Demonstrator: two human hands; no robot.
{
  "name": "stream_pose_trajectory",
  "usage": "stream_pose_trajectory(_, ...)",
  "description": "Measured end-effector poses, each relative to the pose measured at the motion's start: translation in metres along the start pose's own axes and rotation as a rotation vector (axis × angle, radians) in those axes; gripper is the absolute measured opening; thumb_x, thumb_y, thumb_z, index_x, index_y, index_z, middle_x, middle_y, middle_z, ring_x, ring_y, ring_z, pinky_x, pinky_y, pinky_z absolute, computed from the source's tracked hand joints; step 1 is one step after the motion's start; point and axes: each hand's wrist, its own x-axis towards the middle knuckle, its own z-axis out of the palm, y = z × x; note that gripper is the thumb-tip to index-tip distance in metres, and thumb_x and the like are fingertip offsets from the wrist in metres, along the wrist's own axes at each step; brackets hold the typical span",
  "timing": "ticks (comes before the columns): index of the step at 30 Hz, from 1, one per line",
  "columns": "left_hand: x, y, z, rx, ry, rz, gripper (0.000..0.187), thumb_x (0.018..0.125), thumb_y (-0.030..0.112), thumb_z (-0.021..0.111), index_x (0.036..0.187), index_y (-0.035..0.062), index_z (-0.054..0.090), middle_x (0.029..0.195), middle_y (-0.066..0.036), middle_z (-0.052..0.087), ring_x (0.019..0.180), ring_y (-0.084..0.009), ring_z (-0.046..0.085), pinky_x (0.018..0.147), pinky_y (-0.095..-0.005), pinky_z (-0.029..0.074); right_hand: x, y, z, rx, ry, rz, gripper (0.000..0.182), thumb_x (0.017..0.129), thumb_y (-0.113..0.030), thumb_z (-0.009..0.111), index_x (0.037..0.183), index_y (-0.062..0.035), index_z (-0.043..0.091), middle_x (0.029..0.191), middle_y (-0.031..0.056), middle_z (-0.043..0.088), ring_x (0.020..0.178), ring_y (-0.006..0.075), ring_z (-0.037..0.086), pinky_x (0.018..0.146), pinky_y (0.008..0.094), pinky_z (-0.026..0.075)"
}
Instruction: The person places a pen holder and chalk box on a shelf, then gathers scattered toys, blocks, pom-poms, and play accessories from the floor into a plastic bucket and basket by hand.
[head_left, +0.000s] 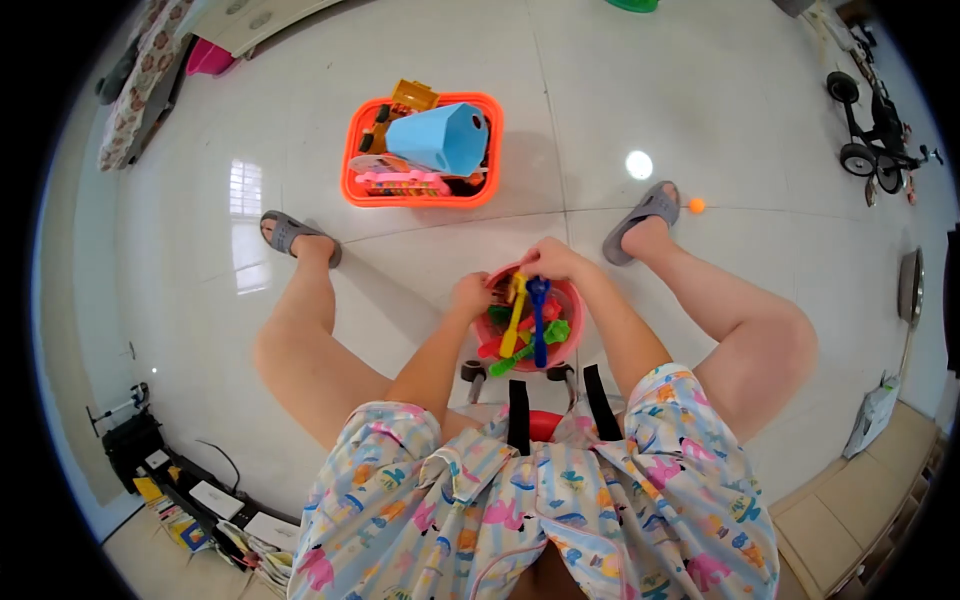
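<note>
A round pink basin (572, 340) stands on the floor between my legs, with several plastic toy pieces in it. A yellow toy piece (512, 325) and a blue one (540, 320) lie side by side over the others, and a green piece (555, 331) is at the right. My left hand (474, 295) is at the basin's left rim; its fingertips are too small to read. Fingers bent down, my right hand (550, 260) is over the far rim, by the top ends of the yellow and blue pieces. What it holds, if anything, is unclear.
An orange basket (425, 201) filled with toys, including a light blue container (440, 140), stands beyond the basin. An orange ball (696, 205) lies near my right foot. A small tricycle (870, 140) is at the far right. Wheels of a low seat are just below the basin.
</note>
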Motion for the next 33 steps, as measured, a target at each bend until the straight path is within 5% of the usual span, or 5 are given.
stream_pose_trajectory(5,0.012,0.013,-0.005,-0.166,0.138,-0.139,0.024,0.084,0.025,0.057,0.097,0.0063,0.066,0.084,-0.022,0.065,0.082,-0.0398,0.063,0.072,-0.0461,0.050,-0.001,0.050,-0.045,0.150,1.004,-0.056,0.018,0.079,-0.012,0.062,0.089,0.0013,0.069,0.073,0.0115,0.068,0.062,0.0207,0.064,0.060,0.0322,0.050)
stream_pose_trajectory(11,0.020,0.062,0.014,-0.034,0.445,-0.060,0.062,0.086,0.029,0.060,0.137,0.0053,0.035,0.126,-0.034,0.044,0.110,-0.0466,0.049,0.090,-0.0470,0.044,-0.034,0.105,-0.109,-0.067,1.385,0.200,0.020,0.081,-0.007,0.055,0.098,-0.0010,0.063,0.105,0.0181,0.062,0.101,0.0319,0.057,0.084,0.0398,0.047)
stream_pose_trajectory(23,0.022,0.130,0.002,0.142,0.336,-0.371,0.092,0.083,0.047,0.063,0.149,0.0113,0.008,0.132,-0.029,0.034,0.116,-0.0480,0.038,0.097,-0.0552,0.035,-0.015,0.235,-0.202,-0.356,1.351,0.505,0.046,0.081,-0.007,0.055,0.127,-0.0016,0.048,0.131,0.0261,0.041,0.117,0.0430,0.043,0.098,0.0456,0.038)
stream_pose_trajectory(26,0.021,0.130,0.001,0.144,0.323,-0.354,0.092,0.083,0.047,0.063,0.148,0.0107,0.010,0.131,-0.029,0.035,0.116,-0.0474,0.038,0.095,-0.0551,0.036,0.001,0.235,-0.184,-0.482,1.257,0.301,0.047,0.080,-0.006,0.056,0.127,-0.0036,0.049,0.129,0.0264,0.040,0.114,0.0412,0.044,0.096,0.0458,0.040)
stream_pose_trajectory(33,0.025,0.115,0.008,0.151,0.342,-0.358,0.096,0.079,0.047,0.067,0.148,0.0132,0.010,0.135,-0.022,0.033,0.118,-0.0422,0.038,0.085,-0.0603,0.041,-0.014,0.146,-0.165,-0.390,1.332,0.469,0.056,0.076,-0.004,0.063,0.130,-0.0141,0.050,0.132,0.0221,0.038,0.114,0.0384,0.044,0.091,0.0437,0.044)
